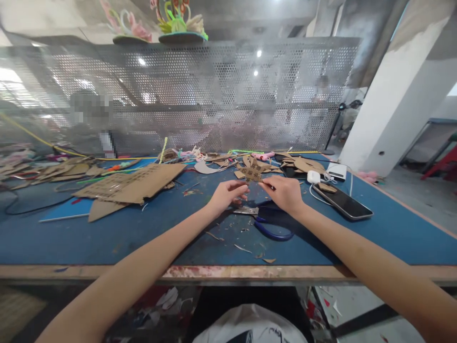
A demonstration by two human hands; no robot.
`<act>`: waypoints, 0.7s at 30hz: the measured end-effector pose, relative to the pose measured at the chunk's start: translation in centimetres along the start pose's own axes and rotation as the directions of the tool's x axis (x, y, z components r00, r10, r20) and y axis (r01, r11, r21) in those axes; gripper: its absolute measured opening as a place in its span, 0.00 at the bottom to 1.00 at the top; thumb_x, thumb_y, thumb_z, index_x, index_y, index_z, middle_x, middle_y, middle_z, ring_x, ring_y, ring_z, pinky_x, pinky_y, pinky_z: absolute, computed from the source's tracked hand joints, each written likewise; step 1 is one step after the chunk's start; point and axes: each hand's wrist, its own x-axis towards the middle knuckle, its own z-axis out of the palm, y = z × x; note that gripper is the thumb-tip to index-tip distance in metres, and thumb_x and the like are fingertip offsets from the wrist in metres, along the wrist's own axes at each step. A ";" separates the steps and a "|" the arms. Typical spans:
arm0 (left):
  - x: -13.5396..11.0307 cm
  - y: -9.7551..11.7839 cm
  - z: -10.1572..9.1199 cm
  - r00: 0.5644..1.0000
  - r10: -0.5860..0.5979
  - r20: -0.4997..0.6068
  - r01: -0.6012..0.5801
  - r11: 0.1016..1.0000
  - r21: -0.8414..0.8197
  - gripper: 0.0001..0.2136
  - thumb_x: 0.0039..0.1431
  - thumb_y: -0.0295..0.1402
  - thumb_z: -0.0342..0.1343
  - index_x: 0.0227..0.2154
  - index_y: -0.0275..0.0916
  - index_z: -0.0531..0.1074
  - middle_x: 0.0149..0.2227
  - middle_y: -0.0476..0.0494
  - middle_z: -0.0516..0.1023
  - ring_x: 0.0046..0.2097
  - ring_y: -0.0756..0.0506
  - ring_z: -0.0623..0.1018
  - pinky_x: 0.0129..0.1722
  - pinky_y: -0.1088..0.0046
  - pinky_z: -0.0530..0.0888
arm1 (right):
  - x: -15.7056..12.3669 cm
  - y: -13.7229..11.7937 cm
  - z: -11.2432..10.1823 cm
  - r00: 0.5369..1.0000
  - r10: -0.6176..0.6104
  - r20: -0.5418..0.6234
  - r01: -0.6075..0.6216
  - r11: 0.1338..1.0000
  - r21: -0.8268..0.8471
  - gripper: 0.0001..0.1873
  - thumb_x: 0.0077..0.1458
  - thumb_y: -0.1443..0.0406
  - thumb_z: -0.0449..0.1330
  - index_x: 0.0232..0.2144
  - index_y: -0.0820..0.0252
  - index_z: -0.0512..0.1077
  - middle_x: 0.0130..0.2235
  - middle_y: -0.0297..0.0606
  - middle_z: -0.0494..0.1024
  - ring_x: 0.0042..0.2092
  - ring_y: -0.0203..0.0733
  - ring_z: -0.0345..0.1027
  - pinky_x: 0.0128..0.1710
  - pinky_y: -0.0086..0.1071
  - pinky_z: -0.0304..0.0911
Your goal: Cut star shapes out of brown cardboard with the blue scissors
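A small brown cardboard star [254, 170] with dark printed characters is held up just above the table in front of me. My right hand [283, 191] pinches its right edge between thumb and fingers. At its lower left point are the closed thumb and fingertips of my left hand [227, 195]. Under both hands lies a pair of scissors [274, 233] with blue handles, its blades pointing left and partly hidden. Small cardboard scraps [243, 248] are scattered in front of the scissors.
Large cardboard sheets [132, 183] lie at left on the blue table [160, 243]. More cardboard pieces [302, 164] line the back. At right are a phone [344, 202], a white charger [313, 177] and cables. Behind stands a perforated metal screen [214, 95], with people beyond it.
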 end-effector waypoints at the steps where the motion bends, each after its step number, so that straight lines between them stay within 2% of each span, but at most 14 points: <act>1: 0.0 -0.1 0.0 1.000 0.002 -0.003 -0.002 1.000 -0.008 0.24 0.39 0.44 0.67 0.37 0.33 0.74 0.34 0.41 0.79 0.30 0.49 0.77 0.25 0.78 0.71 | -0.1 -0.1 0.1 1.000 -0.023 0.004 0.023 1.000 -0.012 0.17 0.61 0.58 0.54 0.27 0.59 0.77 0.28 0.38 0.81 0.30 0.38 0.73 0.29 0.28 0.56; 6: 0.2 -0.1 -0.2 0.995 0.077 -0.061 -0.083 0.991 -0.108 0.23 0.43 0.47 0.64 0.37 0.35 0.74 0.34 0.44 0.78 0.32 0.49 0.77 0.26 0.78 0.72 | -0.1 -0.3 -0.1 0.989 -0.140 0.044 0.142 0.989 -0.048 0.20 0.64 0.57 0.51 0.29 0.59 0.77 0.27 0.37 0.80 0.29 0.38 0.72 0.29 0.29 0.54; 10: 0.4 0.0 -0.5 0.985 0.103 -0.138 -0.124 0.981 -0.150 0.22 0.44 0.47 0.63 0.38 0.37 0.74 0.35 0.46 0.76 0.31 0.51 0.75 0.26 0.78 0.71 | 0.4 0.0 -0.6 0.985 -0.158 0.067 0.165 0.979 -0.119 0.21 0.66 0.58 0.48 0.33 0.61 0.77 0.29 0.39 0.80 0.29 0.38 0.71 0.30 0.30 0.53; 13: 0.4 0.0 -0.5 0.987 0.099 -0.123 -0.112 0.988 -0.109 0.20 0.40 0.44 0.66 0.34 0.35 0.74 0.30 0.49 0.74 0.26 0.54 0.72 0.25 0.78 0.71 | 0.8 0.3 -1.1 0.981 -0.180 0.070 0.190 0.966 -0.178 0.19 0.66 0.60 0.48 0.34 0.61 0.77 0.29 0.39 0.79 0.28 0.37 0.70 0.29 0.30 0.53; 18: 0.4 0.0 -0.2 0.984 0.147 -0.102 -0.156 0.984 -0.089 0.23 0.42 0.42 0.66 0.42 0.38 0.73 0.27 0.52 0.73 0.27 0.52 0.73 0.26 0.76 0.73 | 1.3 1.0 -1.9 0.959 -0.259 0.119 0.281 0.926 -0.252 0.15 0.64 0.62 0.51 0.38 0.59 0.77 0.29 0.38 0.78 0.29 0.38 0.69 0.30 0.31 0.52; 21: 0.5 -0.1 -0.3 0.975 0.193 -0.109 -0.201 0.977 -0.064 0.19 0.42 0.40 0.65 0.39 0.37 0.75 0.26 0.51 0.75 0.26 0.52 0.74 0.27 0.76 0.73 | 1.3 1.2 -1.9 0.950 -0.269 0.161 0.301 0.925 -0.232 0.14 0.64 0.65 0.51 0.40 0.58 0.77 0.30 0.38 0.79 0.31 0.40 0.71 0.31 0.31 0.55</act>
